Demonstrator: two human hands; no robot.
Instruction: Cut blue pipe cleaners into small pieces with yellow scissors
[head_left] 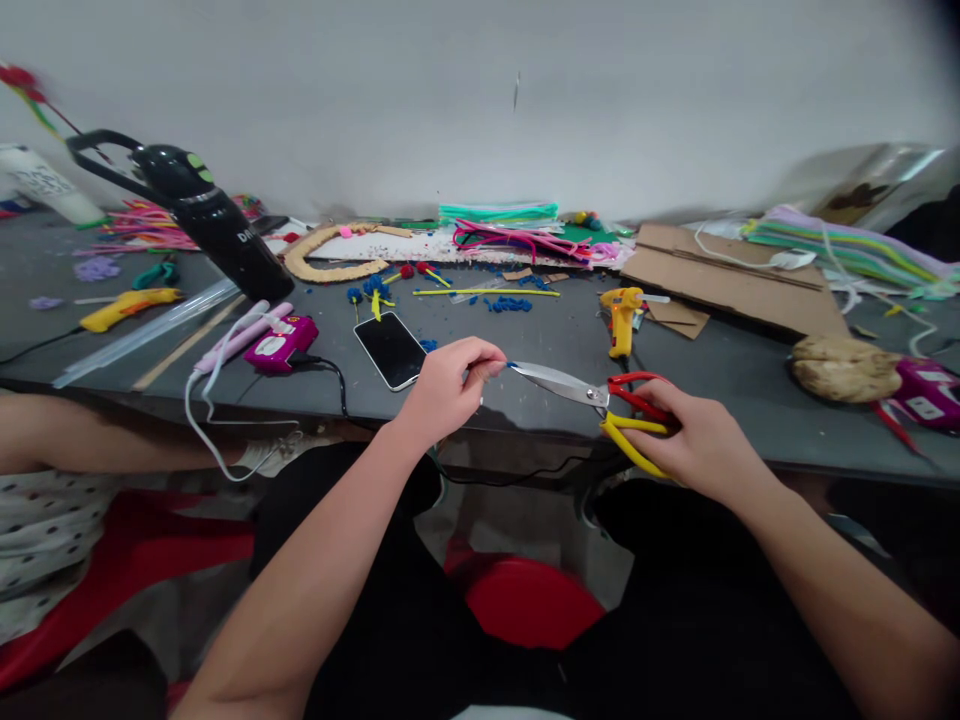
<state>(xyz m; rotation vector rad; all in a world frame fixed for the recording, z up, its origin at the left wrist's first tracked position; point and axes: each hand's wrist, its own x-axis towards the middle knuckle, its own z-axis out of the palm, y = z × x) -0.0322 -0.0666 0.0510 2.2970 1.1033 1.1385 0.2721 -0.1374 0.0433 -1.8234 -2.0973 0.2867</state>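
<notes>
My right hand point(694, 440) grips the red and yellow handles of a pair of scissors point(592, 392) over the front edge of the grey table point(570, 340). The blades point left, nearly closed. My left hand point(448, 385) is pinched at the blade tips on a small blue piece point(510, 365). A phone point(390, 350) lies face up just left of that hand. Blue scraps point(510, 303) and a yellow pipe cleaner point(486, 292) lie beyond on the table.
A yellow glue gun point(622, 318) stands behind the scissors. Cardboard sheets point(731, 275) lie at the right, stacked pipe cleaners point(499, 212) at the back, a black bottle point(206, 215) at the left. Another person's arm point(112, 440) rests at the left edge. A red stool point(532, 600) is under me.
</notes>
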